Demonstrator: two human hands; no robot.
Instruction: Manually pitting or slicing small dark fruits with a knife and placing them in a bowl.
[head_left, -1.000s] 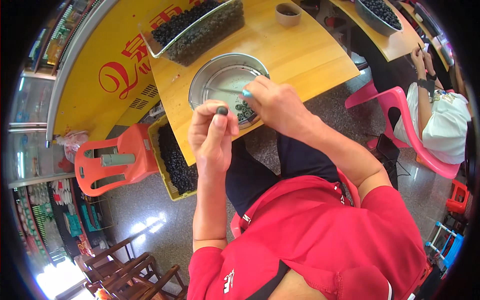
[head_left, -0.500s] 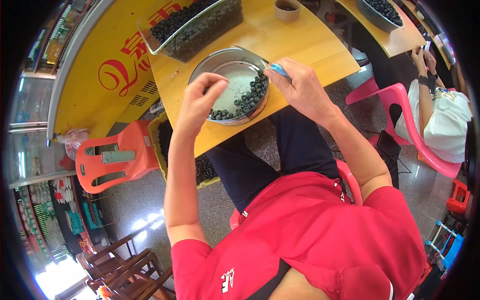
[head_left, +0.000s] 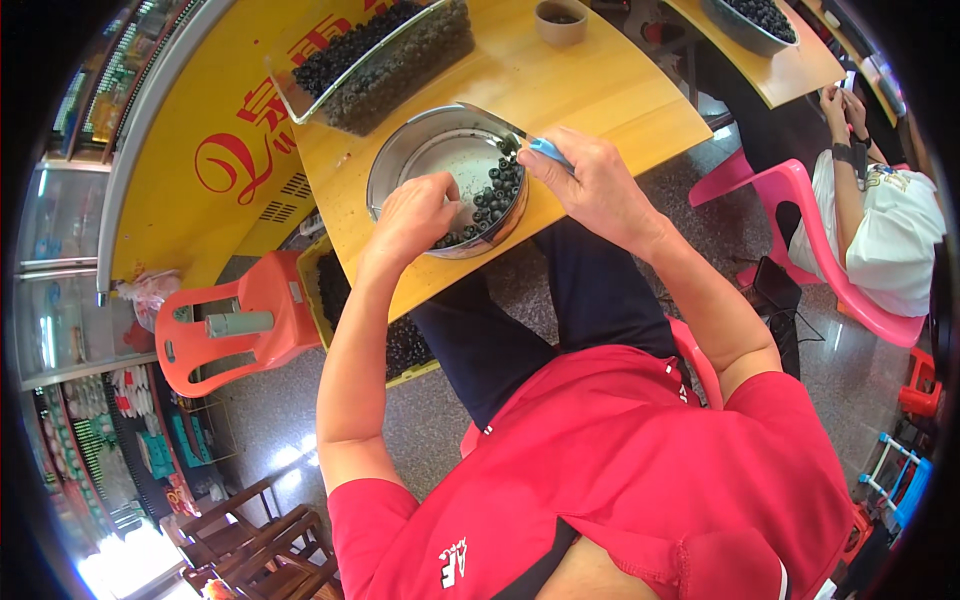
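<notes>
In the head view, the only one, the fruits (head_left: 490, 205) lie inside the steel bowl (head_left: 378, 168), gathered in a crescent along its right and near wall, while the left and far part of its floor shows pale. The key relation is that this crescent lies between the two hands: to the right of the left hand (head_left: 415, 215) and, seen from the right hand (head_left: 585, 180), to the left and nearer the body. The left hand reaches in over the near left of the bowl, just beside the crescent's lower end, its fingers curled and pointing inward; whether they pinch a fruit cannot be told, as the back of the hand hides the tips. The right hand is closed round the blue handle of a knife (head_left: 549, 152), its thumb close to the crescent's upper end. The knife's long axis slants from that grip up and left, toward the far rim of the bowl. The fruits look round, so they show no clear long axis. Neither hand is plainly the nearer, each being close to one end of the crescent. Beyond the bowl, on the same table (head_left: 620, 95), stand a clear tub (head_left: 400, 80) of dark fruit and, farther right, a small cup (head_left: 561, 32).
</notes>
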